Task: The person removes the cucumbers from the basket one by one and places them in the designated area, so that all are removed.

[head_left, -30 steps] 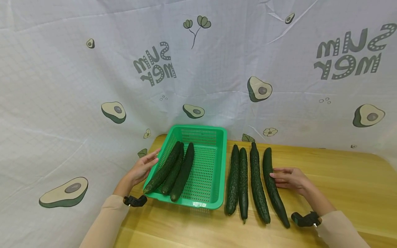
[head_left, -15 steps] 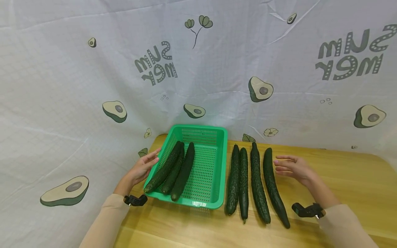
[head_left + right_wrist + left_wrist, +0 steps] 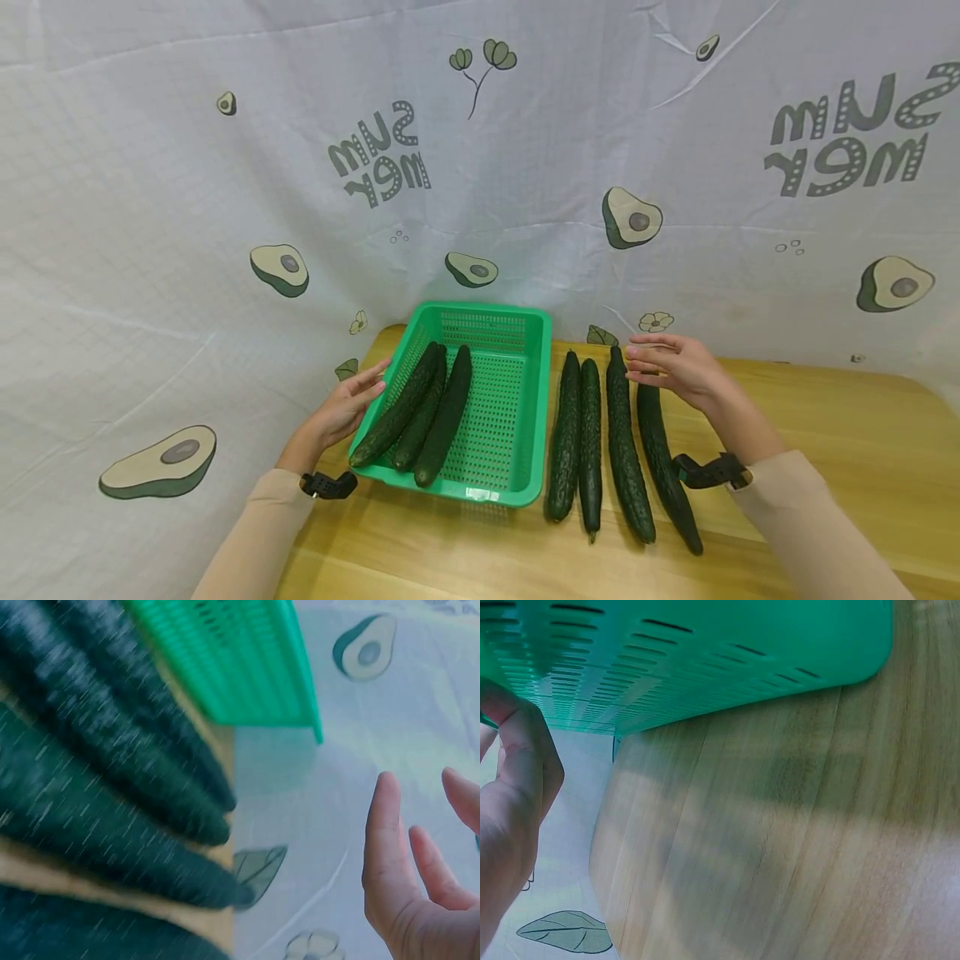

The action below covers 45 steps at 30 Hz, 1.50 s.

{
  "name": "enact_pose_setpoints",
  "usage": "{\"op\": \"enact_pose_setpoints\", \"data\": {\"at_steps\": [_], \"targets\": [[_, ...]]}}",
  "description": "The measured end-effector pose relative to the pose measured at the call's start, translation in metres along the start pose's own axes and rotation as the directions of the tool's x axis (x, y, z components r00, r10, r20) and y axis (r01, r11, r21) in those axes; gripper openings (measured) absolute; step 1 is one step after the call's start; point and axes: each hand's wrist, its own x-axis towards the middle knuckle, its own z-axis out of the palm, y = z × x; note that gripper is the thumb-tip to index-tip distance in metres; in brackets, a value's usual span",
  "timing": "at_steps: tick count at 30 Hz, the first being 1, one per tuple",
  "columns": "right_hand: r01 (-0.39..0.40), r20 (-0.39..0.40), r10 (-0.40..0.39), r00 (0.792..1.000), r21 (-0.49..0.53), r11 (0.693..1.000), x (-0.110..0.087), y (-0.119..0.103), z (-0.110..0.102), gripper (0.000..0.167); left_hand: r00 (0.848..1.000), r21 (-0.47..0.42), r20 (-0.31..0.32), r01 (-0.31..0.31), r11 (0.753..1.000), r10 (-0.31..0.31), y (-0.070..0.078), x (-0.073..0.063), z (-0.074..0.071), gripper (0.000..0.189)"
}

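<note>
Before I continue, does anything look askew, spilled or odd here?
Nothing looks spilled. The lettering on the backdrop reads mirrored, perhaps because its reverse side faces us. In the green basket, three cucumbers lie bunched toward the left side.

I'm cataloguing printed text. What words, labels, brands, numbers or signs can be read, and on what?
"Sum mer", white cloth, head view's left, mirrored.
"Sum mer", same cloth, head view's right, mirrored.
Pale patch on the green basket: too small to read.
Grey marks, right wrist view: too blurred.
</note>
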Motion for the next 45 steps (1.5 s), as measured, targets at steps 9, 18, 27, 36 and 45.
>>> {"op": "enact_pose_setpoints", "data": {"at_steps": [9, 18, 27, 36, 45], "targets": [[0.015, 0.024, -0.015, 1.0, -0.036, 0.999, 0.024, -0.016, 0.041, 0.037, 1.0, 0.003, -0.002, 0.0, 1.0, 0.0, -0.001, 0.001, 0.0, 0.058], [-0.015, 0.063, 0.017, 0.998, -0.044, 0.999, 0.05, -0.012, 0.085, 0.052, 1.0, 0.018, -0.01, 0.009, 1.0, -0.009, -0.001, -0.002, 0.0, 0.06], [-0.072, 0.073, 0.074, 0.995, -0.031, 0.997, 0.071, -0.002, 0.126, 0.05, 1.0, 0.014, -0.006, 0.004, 1.0, -0.004, 0.0, -0.003, 0.0, 0.061], [-0.174, 0.014, 0.173, 0.985, 0.021, 0.985, 0.089, 0.012, 0.161, 0.049, 1.0, 0.023, -0.006, 0.01, 1.0, -0.01, 0.0, -0.002, 0.001, 0.06], [-0.221, -0.044, 0.222, 0.974, 0.026, 0.975, 0.102, 0.028, 0.187, 0.05, 1.0, 0.017, 0.001, 0.005, 1.0, -0.005, -0.001, -0.001, 0.002, 0.061]]}}
